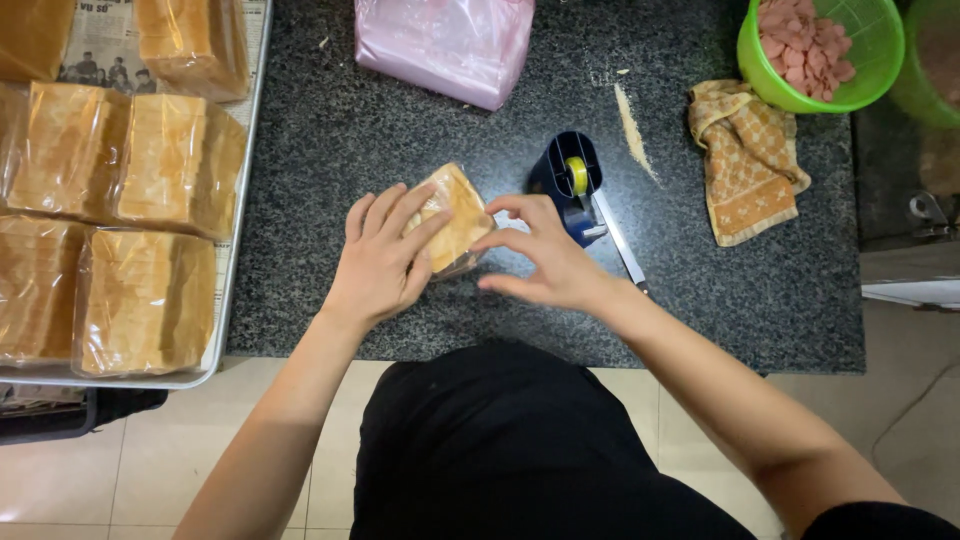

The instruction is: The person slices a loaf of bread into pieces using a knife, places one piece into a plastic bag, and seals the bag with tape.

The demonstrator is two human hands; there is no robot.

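A small clear-wrapped stack of sliced bread (456, 205) rests on the dark speckled counter (330, 150) in front of me. My left hand (385, 255) lies over its left side with fingers spread across the top. My right hand (540, 255) pinches the wrap at the pack's right edge with thumb and forefinger. A dark blue tape dispenser (570, 180) with a yellow roll stands just behind my right hand.
A metal tray (225, 300) of several bagged bread loaves (145, 300) fills the left side. A pink plastic bag (445, 45) lies at the back. A checked orange cloth (748, 160) and a green bowl (880, 70) of pink sausage pieces sit at right. A knife (620, 240) lies by the dispenser.
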